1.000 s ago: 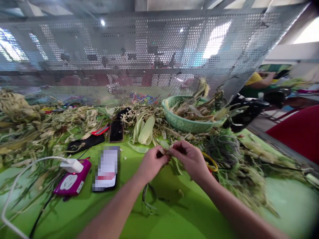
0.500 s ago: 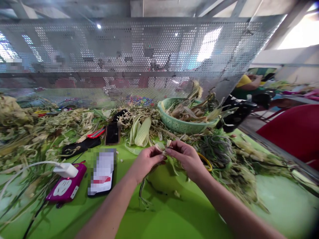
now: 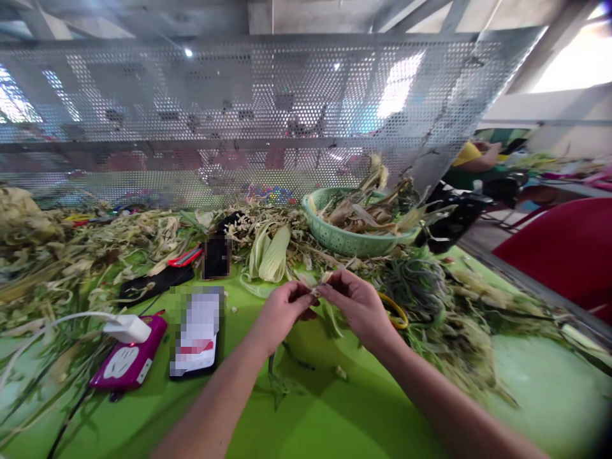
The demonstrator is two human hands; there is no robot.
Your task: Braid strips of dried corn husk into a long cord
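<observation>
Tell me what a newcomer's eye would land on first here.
Probably the magenta power strip at lower left, with a white plug in it and a phone beside it. Next, the left hand and right hand, pinching pale scraps near mid-view above the green table. Beyond them, right of centre, sits a green basket heaped with dry husks.

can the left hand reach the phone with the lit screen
Probably yes: mostly bare green tabletop lies between the left hand and the phone, though that hand seems busy pinching a pale strip.
</observation>
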